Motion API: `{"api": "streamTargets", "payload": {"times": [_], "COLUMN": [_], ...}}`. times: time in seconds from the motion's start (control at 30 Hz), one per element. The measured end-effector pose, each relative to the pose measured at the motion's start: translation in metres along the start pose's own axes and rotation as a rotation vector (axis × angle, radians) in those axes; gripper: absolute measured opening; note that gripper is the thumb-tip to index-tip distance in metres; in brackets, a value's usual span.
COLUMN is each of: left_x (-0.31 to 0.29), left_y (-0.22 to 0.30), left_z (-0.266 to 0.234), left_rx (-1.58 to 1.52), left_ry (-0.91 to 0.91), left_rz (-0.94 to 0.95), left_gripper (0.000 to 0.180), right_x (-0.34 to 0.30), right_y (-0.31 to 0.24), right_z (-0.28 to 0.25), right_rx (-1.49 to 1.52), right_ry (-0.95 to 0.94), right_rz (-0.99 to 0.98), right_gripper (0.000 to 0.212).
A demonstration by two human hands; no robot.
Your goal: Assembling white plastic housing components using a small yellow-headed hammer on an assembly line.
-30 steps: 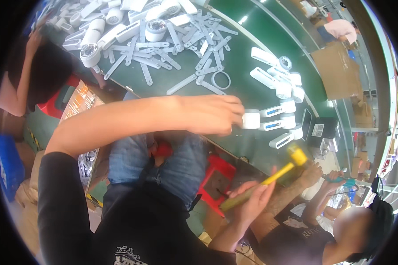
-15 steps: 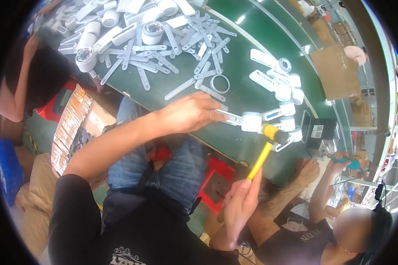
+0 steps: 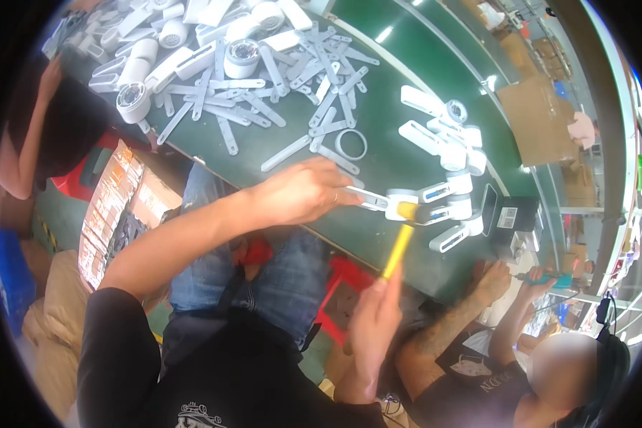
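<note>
My left hand [image 3: 303,191] presses a white plastic part with a flat strip and a round end [image 3: 385,200] onto the green table [image 3: 378,153]. In my right hand [image 3: 375,322] is a small mallet with a yellow handle [image 3: 397,250]. Its yellow and black head [image 3: 410,212] rests on the round end of the part. A row of similar white assembled parts [image 3: 446,146] lies just beyond, toward the right.
Several loose white strips, a ring [image 3: 350,144] and round white housings [image 3: 242,58] cover the far left of the table. A cardboard box [image 3: 531,118] stands at the right. One person sits at my right [image 3: 521,357], another at my left [image 3: 43,135]. A red stool [image 3: 342,285] is below.
My right hand has swung the mallet up from near my lap onto the part. My left hand has stayed on the white part, shifting slightly.
</note>
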State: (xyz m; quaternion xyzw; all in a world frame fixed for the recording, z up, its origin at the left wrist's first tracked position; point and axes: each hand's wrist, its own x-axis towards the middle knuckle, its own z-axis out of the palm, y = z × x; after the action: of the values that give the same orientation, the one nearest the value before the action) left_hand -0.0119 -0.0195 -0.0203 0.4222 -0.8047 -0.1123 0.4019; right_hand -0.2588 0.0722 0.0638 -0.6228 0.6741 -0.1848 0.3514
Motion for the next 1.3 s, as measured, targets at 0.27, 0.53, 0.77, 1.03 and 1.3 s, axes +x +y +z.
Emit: {"api": "streamTargets", "payload": {"times": [0.27, 0.53, 0.77, 1.03, 1.3], "left_x": [-0.006, -0.007, -0.009, -0.065, -0.2], "left_y": [0.009, 0.006, 0.004, 0.028, 0.0], "left_z": [0.006, 0.0, 0.008, -0.092, -0.252], "left_rx": [-0.214, -0.254, -0.268, 0.112, 0.507], "left_ry": [0.032, 0.023, 0.038, 0.471, 1.074], "left_rz": [-0.279, -0.314, -0.234, -0.114, -0.9], "left_gripper": [0.09, 0.097, 0.081, 0.035, 0.034], "right_x": [0.008, 0.005, 0.021, 0.073, 0.093], "right_y": [0.005, 0.002, 0.034, 0.017, 0.026], "right_z": [0.013, 0.019, 0.02, 0.027, 0.045], "right_rx": [-0.164, -0.12, 0.223, 0.747, 0.797], "right_ry": [-0.076, -0.002, 0.012, -0.071, -0.076], "right_rz": [-0.202, -0.361, -0.253, -0.28, -0.213], "right_gripper": [0.054, 0.052, 0.049, 0.052, 0.05]}}
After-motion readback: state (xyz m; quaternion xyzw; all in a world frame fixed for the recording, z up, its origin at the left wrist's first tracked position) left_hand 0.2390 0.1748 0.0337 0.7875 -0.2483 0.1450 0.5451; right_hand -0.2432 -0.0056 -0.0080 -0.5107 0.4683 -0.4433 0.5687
